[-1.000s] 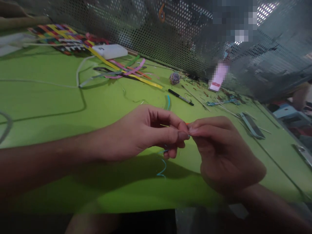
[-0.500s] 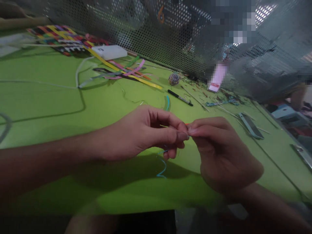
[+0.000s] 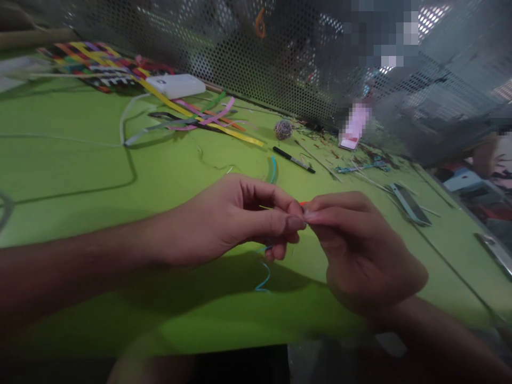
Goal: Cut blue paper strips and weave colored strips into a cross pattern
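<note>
Over the green table, my left hand [image 3: 236,226] is closed in a pinch, its thumb and forefinger pressed together. A thin curly blue thread [image 3: 264,274] trails below its fingers. Fingertip to fingertip with it, my right hand [image 3: 362,248] also pinches, closed. A small orange bit [image 3: 303,203] shows between the two hands, but whatever the right fingers grip is too small and covered to name. Just beyond the left knuckles a bright blue strip [image 3: 273,166] sticks up, its lower end hidden behind the hand.
A black pen [image 3: 294,160] and a small wound ball [image 3: 283,129] lie beyond my hands. Colourful woven strips [image 3: 200,120] and a white box-shaped device [image 3: 178,85] are at the back left. A dark flat tool [image 3: 410,204] lies right. Behind stands a perforated metal panel [image 3: 240,64].
The whole view has shifted slightly, so everything sits a little further left. Both hands keep the same pinch, and the orange bit shows slightly more.
</note>
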The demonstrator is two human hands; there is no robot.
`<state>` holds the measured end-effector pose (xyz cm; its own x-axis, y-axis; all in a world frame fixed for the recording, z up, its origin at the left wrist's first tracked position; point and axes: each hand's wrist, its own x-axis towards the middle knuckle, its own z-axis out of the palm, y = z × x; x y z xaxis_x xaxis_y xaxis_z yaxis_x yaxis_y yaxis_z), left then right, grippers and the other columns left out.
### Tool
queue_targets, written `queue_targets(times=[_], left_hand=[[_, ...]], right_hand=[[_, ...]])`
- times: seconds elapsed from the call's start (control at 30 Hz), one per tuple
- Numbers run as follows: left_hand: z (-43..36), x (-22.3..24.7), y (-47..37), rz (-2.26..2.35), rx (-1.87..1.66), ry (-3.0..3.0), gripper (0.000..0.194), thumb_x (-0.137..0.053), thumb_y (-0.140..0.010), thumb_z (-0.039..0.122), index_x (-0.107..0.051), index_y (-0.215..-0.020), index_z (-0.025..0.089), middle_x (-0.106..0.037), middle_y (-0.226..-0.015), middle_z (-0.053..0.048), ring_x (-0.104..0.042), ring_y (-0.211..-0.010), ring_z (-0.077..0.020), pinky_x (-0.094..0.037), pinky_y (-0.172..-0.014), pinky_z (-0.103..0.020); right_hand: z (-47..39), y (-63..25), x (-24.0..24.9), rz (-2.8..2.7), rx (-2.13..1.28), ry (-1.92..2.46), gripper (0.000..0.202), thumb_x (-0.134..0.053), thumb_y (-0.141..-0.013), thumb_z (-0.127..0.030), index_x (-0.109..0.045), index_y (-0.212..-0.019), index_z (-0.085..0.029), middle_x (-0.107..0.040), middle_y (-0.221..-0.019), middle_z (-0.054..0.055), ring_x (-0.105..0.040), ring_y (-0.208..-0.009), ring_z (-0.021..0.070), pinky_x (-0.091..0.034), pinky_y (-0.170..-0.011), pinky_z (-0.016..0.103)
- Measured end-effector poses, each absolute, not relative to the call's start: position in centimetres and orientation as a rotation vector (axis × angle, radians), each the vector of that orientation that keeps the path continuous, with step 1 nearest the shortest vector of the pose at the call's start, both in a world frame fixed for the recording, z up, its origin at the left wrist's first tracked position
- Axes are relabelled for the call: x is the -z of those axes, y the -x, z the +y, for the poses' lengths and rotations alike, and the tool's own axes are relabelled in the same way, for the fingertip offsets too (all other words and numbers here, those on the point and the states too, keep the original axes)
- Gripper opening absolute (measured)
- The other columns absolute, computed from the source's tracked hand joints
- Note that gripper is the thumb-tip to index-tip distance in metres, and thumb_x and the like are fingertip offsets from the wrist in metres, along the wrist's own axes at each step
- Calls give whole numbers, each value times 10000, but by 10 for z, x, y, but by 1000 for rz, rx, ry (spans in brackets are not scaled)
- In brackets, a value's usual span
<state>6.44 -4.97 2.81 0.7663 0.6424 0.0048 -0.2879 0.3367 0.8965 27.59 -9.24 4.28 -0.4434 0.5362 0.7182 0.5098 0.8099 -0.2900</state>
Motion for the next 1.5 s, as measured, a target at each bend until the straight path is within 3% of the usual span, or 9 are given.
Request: queue_targets(times=[0.6,0.8,0.97,1.5], left_hand=[[-50,-29,-64,363,-595,-984,97,-701,-905,102,-745,-823,129,-677,-673,10,-618,-586,-63,-519,-606,-173],[-50,-28,-64,374,-577,-973,49,-744,-889,150,-747,-842,135,-685,-672,3,-615,-587,-74,-526,-613,-190],[-50,-27,-63,382,-560,-986,88,-788,-870,208,-745,-839,138,-682,-676,-2,-610,-587,-82,-525,-608,-205],[-49,-28,-63,383,-547,-995,97,-795,-856,205,-736,-820,137,-678,-664,-2,-607,-591,-86,-510,-596,-204]], right_hand=[[-94,-274,-41,-2109,-5,784,267,-646,-954,-109,-710,-1143,-286,-748,-1032,28,-716,-899,161,-628,-750,308],[-92,-274,-40,-2116,24,699,235,-645,-960,-120,-715,-1140,-254,-744,-1008,39,-702,-883,164,-625,-709,307],[-92,-274,-41,-2118,29,736,281,-636,-959,-109,-710,-1155,-297,-741,-1005,26,-705,-870,167,-625,-701,320],[-94,-270,-37,-2071,-24,742,254,-646,-951,-103,-723,-1123,-273,-738,-993,35,-706,-883,168,-624,-704,309]])
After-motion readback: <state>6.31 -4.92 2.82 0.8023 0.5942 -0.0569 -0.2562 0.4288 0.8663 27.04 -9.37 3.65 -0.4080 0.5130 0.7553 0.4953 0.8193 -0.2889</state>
